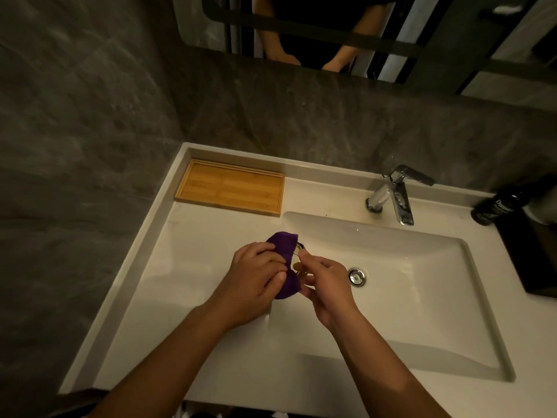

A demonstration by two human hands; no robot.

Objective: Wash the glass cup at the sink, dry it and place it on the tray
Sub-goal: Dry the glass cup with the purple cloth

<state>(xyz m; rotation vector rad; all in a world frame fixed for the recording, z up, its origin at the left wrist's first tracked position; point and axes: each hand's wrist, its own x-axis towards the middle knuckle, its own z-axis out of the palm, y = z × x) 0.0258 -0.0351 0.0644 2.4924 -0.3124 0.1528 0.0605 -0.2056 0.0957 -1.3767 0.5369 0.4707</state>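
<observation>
A clear glass cup (298,257) is held over the left edge of the white sink basin (422,297). My right hand (327,289) grips the cup from the right. My left hand (256,279) presses a purple cloth (284,245) against the cup's left side; the cloth wraps part of the glass and hides most of it. A wooden tray (232,186) lies on the counter at the back left, with nothing on it.
A chrome tap (394,193) stands behind the basin, no water running. The drain (357,276) sits mid-basin. A dark bottle (497,205) and a black object (530,260) stand at the right. A mirror (331,31) hangs above on the grey wall.
</observation>
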